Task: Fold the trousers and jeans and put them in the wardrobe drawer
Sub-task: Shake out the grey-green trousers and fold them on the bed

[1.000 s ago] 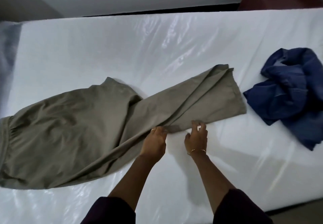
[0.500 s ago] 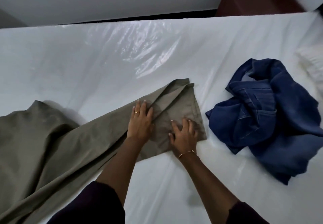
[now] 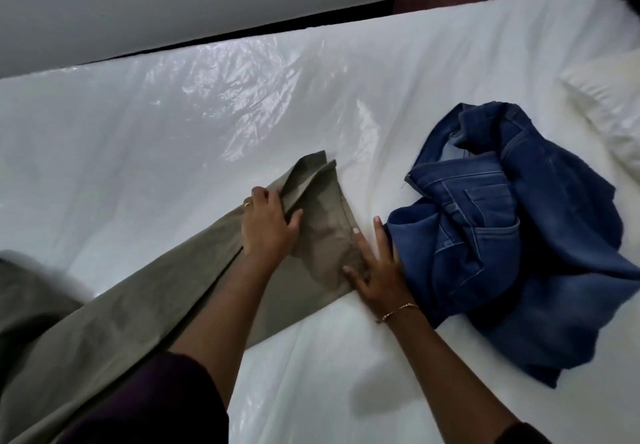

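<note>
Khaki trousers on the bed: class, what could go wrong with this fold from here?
1. The khaki trousers lie on glossy plastic sheeting; they may slide as the left hand and right hand work.
2. The crumpled jeans sit right beside the hem and could get caught up.

I am wearing dark purple sleeves, a gold ring on my left hand, a thin gold bracelet circling my right wrist.
</note>
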`<action>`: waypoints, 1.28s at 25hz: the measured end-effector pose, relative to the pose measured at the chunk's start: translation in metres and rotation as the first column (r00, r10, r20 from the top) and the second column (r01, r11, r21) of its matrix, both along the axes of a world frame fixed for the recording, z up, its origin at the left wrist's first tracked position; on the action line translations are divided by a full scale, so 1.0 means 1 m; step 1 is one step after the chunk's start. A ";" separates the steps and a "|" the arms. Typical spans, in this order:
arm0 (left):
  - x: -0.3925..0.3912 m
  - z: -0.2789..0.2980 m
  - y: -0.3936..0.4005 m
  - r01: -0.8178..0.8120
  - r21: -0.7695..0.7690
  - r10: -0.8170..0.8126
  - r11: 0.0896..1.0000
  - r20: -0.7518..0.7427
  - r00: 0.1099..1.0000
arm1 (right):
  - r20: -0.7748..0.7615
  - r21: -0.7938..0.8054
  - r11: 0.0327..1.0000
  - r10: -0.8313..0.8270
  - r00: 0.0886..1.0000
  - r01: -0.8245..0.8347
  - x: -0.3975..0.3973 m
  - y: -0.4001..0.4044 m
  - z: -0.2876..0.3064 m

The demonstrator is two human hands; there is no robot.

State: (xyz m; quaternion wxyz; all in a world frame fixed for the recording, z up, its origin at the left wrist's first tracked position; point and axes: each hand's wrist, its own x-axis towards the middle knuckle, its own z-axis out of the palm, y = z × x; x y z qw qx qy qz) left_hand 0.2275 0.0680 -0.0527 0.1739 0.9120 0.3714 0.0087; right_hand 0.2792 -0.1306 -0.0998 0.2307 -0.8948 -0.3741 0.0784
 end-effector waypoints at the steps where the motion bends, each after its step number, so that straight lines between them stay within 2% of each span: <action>1: 0.008 -0.002 -0.005 0.011 -0.005 -0.011 1.000 -0.048 0.999 | -0.045 0.058 0.998 -0.028 0.999 0.031 0.011 -0.008 0.002; 4: 0.031 -0.008 -0.018 0.013 0.004 -0.012 1.000 -0.103 0.995 | -0.042 0.048 0.996 -0.072 0.996 0.074 0.045 -0.032 0.000; 8: 0.057 -0.009 -0.032 0.064 -0.026 -0.067 0.998 -0.114 0.991 | -0.003 -0.112 0.989 -0.097 0.995 0.096 0.107 -0.085 -0.004; 11: 0.066 -0.008 -0.029 0.022 -0.070 -0.032 0.997 -0.147 0.989 | 0.111 -0.254 0.958 -0.108 0.988 0.133 0.144 -0.118 -0.002; 13: 0.070 -0.006 -0.028 0.030 -0.077 -0.041 0.997 -0.150 0.988 | 0.079 -0.280 0.947 -0.143 0.987 0.160 0.153 -0.121 0.004; 15: 0.072 -0.004 -0.032 0.024 -0.013 -0.025 1.000 -0.149 0.989 | 0.014 -0.318 0.920 -0.237 0.971 0.229 0.147 -0.109 0.011; 16: 0.071 -0.003 -0.035 0.022 0.050 -0.014 0.999 -0.150 0.989 | 0.046 -0.319 0.899 -0.302 0.952 0.301 0.137 -0.098 0.013; 18: 0.065 -0.003 -0.040 0.005 0.150 0.012 0.989 -0.112 0.994 | 0.227 -0.210 0.874 -0.392 0.892 0.438 0.103 -0.073 0.022; 20: 0.059 -0.001 -0.044 -0.068 0.159 0.066 0.985 0.017 0.998 | 0.290 0.020 0.932 -0.353 0.890 0.363 0.059 -0.051 0.025; 22: 0.057 0.004 -0.041 -0.157 0.155 0.126 0.975 0.189 0.974 | 0.198 0.194 0.973 -0.165 0.966 0.126 0.009 -0.028 0.024; 24: 0.054 0.021 -0.039 -0.186 0.149 0.129 0.971 0.326 0.936 | -0.084 0.240 0.971 0.017 0.996 0.004 -0.028 -0.006 0.024; 25: 0.052 0.034 -0.039 -0.188 0.095 0.139 0.978 0.381 0.914 | -0.269 0.243 0.969 0.030 0.963 0.038 -0.038 0.007 0.027; 26: 0.050 0.048 -0.041 -0.184 0.030 0.153 0.983 0.431 0.889 | -0.453 0.229 0.967 0.002 0.891 0.114 -0.042 0.018 0.032; 27: 0.046 0.063 -0.045 -0.168 0.004 0.145 0.986 0.479 0.866 | -0.649 0.234 0.936 -0.050 0.759 0.262 -0.043 0.031 0.041; 28: 0.039 0.078 -0.049 -0.145 0.030 0.107 0.989 0.533 0.839 | -0.830 0.242 0.861 -0.054 0.555 0.447 -0.042 0.045 0.055; 29: 0.034 0.092 -0.056 -0.117 0.075 0.052 0.990 0.580 0.813 | -0.951 0.217 0.765 0.025 0.309 0.607 -0.037 0.057 0.072; 30: 0.026 0.104 -0.062 -0.086 0.117 -0.003 0.989 0.611 0.791 | -0.975 0.214 0.661 0.194 0.112 0.719 -0.032 0.066 0.089; 31: 0.017 0.115 -0.068 -0.057 0.152 -0.051 0.987 0.625 0.779 | -0.924 0.252 0.576 0.382 0.016 0.778 -0.028 0.070 0.103; 32: 0.011 0.123 -0.078 -0.026 0.182 -0.097 0.983 0.632 0.769 | -0.823 0.301 0.482 0.567 -0.031 0.823 -0.019 0.069 0.111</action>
